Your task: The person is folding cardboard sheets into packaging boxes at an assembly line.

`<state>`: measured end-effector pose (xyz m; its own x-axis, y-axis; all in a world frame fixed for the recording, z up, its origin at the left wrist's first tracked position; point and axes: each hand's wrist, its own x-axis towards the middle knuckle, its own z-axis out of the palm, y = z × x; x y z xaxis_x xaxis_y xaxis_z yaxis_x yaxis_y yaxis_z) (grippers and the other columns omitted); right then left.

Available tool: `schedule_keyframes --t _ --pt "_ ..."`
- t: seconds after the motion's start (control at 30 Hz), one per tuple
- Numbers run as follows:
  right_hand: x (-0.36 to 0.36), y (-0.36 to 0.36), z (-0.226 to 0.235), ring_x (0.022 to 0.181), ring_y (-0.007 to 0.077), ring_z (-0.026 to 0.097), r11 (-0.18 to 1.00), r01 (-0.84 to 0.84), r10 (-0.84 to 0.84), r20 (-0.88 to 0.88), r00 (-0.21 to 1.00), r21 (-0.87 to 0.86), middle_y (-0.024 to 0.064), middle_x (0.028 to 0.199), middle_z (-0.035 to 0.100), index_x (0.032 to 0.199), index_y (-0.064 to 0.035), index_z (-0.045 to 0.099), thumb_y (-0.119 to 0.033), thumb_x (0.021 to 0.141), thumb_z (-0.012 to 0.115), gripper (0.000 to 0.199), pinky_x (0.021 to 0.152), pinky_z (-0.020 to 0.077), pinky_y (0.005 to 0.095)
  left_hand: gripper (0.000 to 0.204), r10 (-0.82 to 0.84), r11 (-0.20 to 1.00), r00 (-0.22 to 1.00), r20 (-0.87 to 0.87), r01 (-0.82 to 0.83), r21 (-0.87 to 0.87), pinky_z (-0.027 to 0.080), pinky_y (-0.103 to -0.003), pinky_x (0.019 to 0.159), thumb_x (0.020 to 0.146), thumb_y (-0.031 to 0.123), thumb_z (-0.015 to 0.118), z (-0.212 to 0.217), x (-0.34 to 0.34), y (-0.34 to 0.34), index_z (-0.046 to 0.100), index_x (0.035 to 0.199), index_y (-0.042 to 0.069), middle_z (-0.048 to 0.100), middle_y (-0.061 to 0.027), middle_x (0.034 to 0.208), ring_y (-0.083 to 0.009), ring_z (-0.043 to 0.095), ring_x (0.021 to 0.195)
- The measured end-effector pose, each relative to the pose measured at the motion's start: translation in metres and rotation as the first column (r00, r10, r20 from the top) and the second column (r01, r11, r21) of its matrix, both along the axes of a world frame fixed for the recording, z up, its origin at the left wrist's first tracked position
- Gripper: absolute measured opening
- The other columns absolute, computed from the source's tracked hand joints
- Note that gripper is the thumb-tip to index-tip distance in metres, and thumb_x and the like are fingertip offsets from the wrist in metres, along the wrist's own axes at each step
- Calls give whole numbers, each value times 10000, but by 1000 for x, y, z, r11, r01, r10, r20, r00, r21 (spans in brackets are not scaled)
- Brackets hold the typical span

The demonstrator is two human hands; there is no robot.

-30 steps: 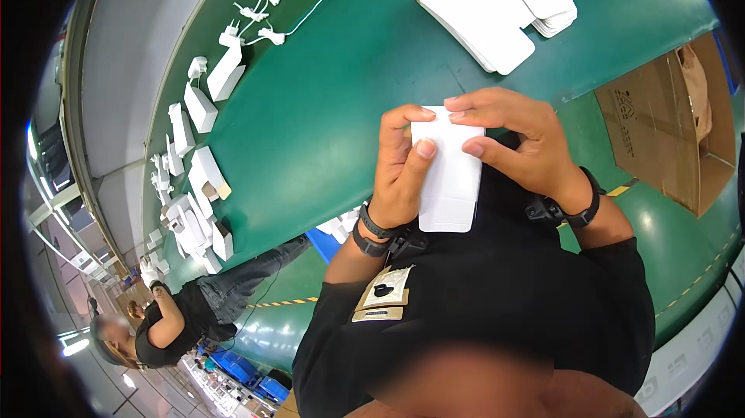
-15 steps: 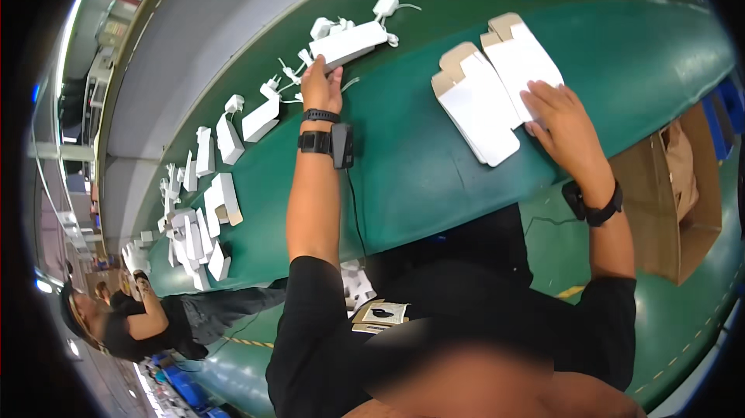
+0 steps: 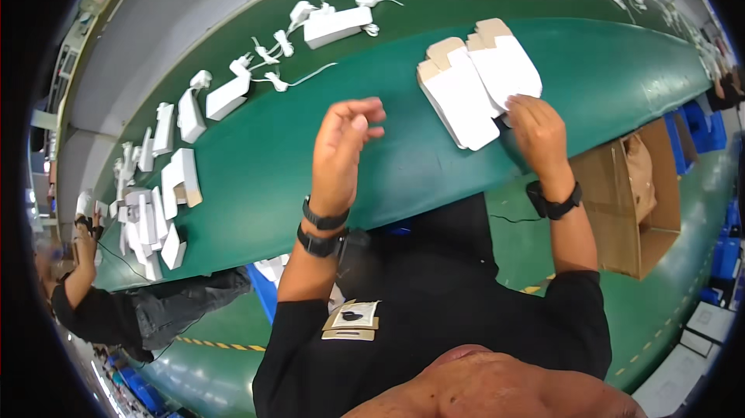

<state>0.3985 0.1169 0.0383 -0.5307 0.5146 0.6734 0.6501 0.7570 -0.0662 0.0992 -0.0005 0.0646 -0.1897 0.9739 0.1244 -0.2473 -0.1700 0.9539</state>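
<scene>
My left hand (image 3: 345, 142) hovers above the green conveyor belt (image 3: 310, 154) with fingers loosely curled and nothing in it. My right hand (image 3: 539, 131) rests palm down on the near edge of a stack of flat white carton blanks (image 3: 473, 80) with brown flaps. A closed white box (image 3: 335, 26) lies on the far side of the belt among white chargers with cables (image 3: 283, 41).
Several more white boxes (image 3: 182, 177) and chargers lie along the belt to my left. A person in black (image 3: 101, 309) works at the far left. An open brown cardboard box (image 3: 636, 193) stands on the floor at my right; blue bins (image 3: 698, 127) sit beyond it.
One second ago both hands held a white box at my chest. Then my left hand set it on the far belt; now that hand has drawn back, empty, and the right lies on the blanks.
</scene>
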Motion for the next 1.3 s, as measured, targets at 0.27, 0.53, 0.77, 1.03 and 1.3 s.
schedule_keyframes --t 0.27,0.53,0.77,1.03,1.3 --pt "-21 -27 1 908 292 705 993 -51 47 -44 998 -110 114 963 730 930 -18 693 -7 780 727 154 783 566 377 358 -310 938 948 66 317 -141 468 -378 974 1032 267 482 -35 6 -38 498 1293 22 590 -165 1275 -246 578 1174" --pt "-85 -149 49 873 298 705 888 -455 453 -292 842 65 122 913 711 898 13 693 3 715 745 190 749 580 364 885 -445 892 740 504 415 179 382 -455 1111 921 602 571 -9 34 -36 284 1494 -9 425 -217 1474 -316 479 1325" --pt "-85 -108 -8 1016 315 677 832 -536 436 -432 789 -140 136 1102 701 1041 -25 692 -67 755 773 301 853 551 407 962 -267 963 788 555 244 117 389 -553 1097 887 741 444 -38 49 -3 313 1486 0 444 -230 1450 -359 476 1321" --pt "-84 -60 -42 1064 331 633 904 -399 306 -423 853 -150 133 1213 641 1162 -46 632 -28 792 723 381 891 524 413 991 54 991 842 536 -111 74 418 -583 1041 871 814 348 -36 10 31 305 1490 41 484 -224 1404 -382 535 1224" --pt "-94 -60 -19 886 254 647 789 -545 266 -642 719 -283 146 1022 655 1089 -29 618 16 895 606 199 766 519 333 1186 -246 967 930 272 255 2 500 -452 988 751 878 481 -19 12 -26 299 1482 -38 465 -288 1400 -331 593 1158"
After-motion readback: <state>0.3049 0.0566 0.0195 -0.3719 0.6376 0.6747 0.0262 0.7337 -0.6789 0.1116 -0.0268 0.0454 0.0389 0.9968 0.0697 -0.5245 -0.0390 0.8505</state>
